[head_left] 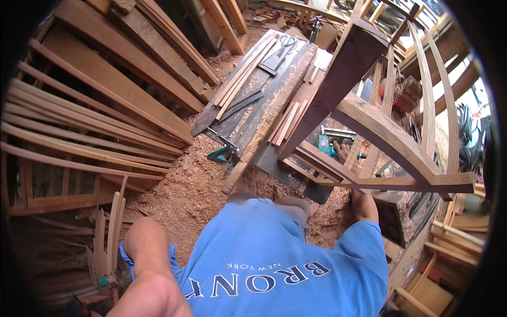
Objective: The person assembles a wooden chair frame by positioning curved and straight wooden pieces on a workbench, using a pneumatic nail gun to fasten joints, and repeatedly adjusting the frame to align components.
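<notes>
A big curved wooden frame (pixel 388 137) of dark and light rails stands tilted in front of me, at the right of the workbench. My right forearm reaches up behind its lower rail. My right hand (pixel 344 152) shows between the rails, its fingers curled on a slat of the frame and partly hidden. My left arm is bent at the lower left, with only the elbow and upper arm showing; the left hand is out of sight. My blue shirt fills the bottom centre.
A worn workbench (pixel 264 100) carries loose thin slats (pixel 240 79), scissors (pixel 285 41), and a metal square (pixel 240 103). A teal clamp (pixel 222 154) hangs at its near corner. Long boards (pixel 95 121) are stacked at the left. Wood shavings (pixel 195 185) cover the floor.
</notes>
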